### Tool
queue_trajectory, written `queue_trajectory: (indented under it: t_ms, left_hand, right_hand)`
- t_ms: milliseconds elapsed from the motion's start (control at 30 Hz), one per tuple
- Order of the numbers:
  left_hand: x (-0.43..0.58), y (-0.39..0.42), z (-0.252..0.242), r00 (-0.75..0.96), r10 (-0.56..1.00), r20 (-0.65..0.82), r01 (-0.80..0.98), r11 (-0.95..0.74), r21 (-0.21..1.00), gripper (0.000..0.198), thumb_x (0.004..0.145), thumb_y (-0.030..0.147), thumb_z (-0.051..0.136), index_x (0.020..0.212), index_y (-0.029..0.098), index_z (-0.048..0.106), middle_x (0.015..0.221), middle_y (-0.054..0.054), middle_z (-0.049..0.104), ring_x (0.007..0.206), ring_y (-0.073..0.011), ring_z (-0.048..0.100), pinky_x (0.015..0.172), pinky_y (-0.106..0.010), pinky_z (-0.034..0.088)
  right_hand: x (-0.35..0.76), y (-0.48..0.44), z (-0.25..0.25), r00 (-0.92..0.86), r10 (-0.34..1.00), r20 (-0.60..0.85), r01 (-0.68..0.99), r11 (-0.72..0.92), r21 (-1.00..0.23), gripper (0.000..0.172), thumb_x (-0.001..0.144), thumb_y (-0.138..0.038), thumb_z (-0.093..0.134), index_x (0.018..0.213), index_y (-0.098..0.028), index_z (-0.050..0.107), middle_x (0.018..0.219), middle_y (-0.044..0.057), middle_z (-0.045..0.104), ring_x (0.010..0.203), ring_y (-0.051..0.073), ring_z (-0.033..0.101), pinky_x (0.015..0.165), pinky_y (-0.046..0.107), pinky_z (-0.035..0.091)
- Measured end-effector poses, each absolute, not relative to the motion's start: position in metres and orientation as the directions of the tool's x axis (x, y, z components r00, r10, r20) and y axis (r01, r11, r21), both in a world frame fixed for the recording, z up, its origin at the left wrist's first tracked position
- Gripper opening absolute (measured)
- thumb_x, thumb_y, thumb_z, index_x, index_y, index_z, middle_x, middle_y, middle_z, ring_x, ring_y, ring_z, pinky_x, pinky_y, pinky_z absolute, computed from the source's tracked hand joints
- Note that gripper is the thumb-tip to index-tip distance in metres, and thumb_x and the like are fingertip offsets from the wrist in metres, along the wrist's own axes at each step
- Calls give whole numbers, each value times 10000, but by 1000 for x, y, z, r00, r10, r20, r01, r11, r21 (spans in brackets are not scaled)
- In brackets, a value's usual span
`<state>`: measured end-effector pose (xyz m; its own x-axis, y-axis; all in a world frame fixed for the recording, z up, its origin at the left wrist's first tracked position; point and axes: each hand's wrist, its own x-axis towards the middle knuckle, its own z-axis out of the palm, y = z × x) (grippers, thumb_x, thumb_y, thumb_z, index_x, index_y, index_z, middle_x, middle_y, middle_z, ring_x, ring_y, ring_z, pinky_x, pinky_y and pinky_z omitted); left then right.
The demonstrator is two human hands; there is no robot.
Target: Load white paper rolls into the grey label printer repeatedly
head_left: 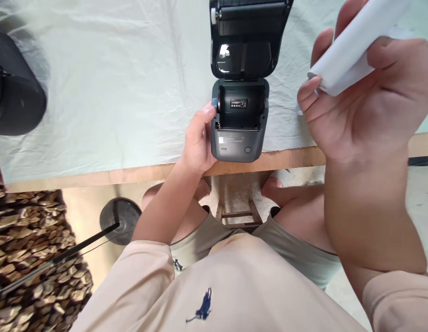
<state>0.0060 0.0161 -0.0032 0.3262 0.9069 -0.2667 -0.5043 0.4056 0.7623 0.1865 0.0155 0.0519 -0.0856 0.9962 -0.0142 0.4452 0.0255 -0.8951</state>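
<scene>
A dark grey label printer [238,144] sits near the table's front edge, its black lid [250,50] swung up and back. Its paper bay shows no roll, just a small printed sticker on the inner wall. Wrapped around the printer's left side is my left hand [199,138], thumb by a blue tab at the bay's edge. Up at the right, my right hand [376,101] is closed around a white paper roll [359,44], held tilted above the table and apart from the printer. Part of the roll runs out of view at the top.
A pale cloth [113,92] covers the wooden-edged table. At the far left stands a black rounded object [16,87]. Below the table are a stand with a round black base [120,216], a wooden stool [237,214] and a heap of wood-like pieces [34,249].
</scene>
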Motion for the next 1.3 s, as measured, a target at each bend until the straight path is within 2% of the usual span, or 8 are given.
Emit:
queue_trajectory:
  t_ms: [67,133,233,333,400,533,1067,1300]
  left_hand:
    - [6,16,-4,307,918,-250,-531,384,756,251,706,310,303,752,141,482,804,2,545,1027,-104,399,839,-198,372]
    - [7,15,-3,311,922,-231,-548,372,749,225,706,296,316,759,150,478,771,9,539,1006,-102,416,825,-194,377]
    - [8,14,-1,331,918,-220,-544,376,750,187,704,271,331,793,185,471,733,17,528,959,-105,448,779,-212,401]
    - [9,13,3,332,918,-216,-531,371,762,195,706,270,340,845,208,463,723,17,529,952,-112,449,771,-222,402]
    - [10,13,6,325,924,-202,-530,355,770,217,716,257,328,894,219,447,722,10,540,960,-112,442,783,-214,391]
    - [11,12,7,318,924,-213,-524,358,773,200,707,259,357,881,219,447,728,1,549,930,-119,455,766,-203,386]
    - [1,12,1,327,882,-338,-435,458,776,329,629,396,433,928,257,440,652,4,567,878,-144,482,733,-235,404]
    - [8,9,2,312,932,-184,-437,312,843,261,639,164,432,872,281,420,778,33,526,747,-99,525,663,-223,420]
  right_hand:
    - [174,15,53,-50,998,-25,71,-21,-997,419,724,-292,173,1132,-283,74,1256,-74,147,1144,12,364,756,107,466]
    - [162,14,54,-4,996,88,-19,88,-996,440,707,-315,286,1120,-296,133,1187,-93,242,1048,-24,410,810,95,456]
    - [149,10,56,-66,988,139,267,152,-952,456,685,-335,357,1124,-295,240,1074,-113,362,953,-81,420,853,28,401]
    - [147,8,58,-212,960,181,769,279,-576,379,706,-356,323,1075,-274,347,1023,-94,418,909,-69,431,820,65,380]
    - [148,10,55,-263,952,157,871,305,-386,341,722,-375,279,1027,-267,386,1021,-86,427,898,-49,432,780,101,360]
    - [151,15,44,-226,973,47,919,229,-320,349,727,-409,236,997,-254,396,941,-63,471,882,3,442,813,198,347]
    - [146,7,29,-382,911,156,836,412,-363,244,667,-486,355,875,-436,473,933,-190,449,1034,4,347,968,315,298]
    - [146,2,30,-128,942,309,778,289,-557,363,713,-422,260,882,-204,496,873,-79,452,901,-76,386,873,111,336]
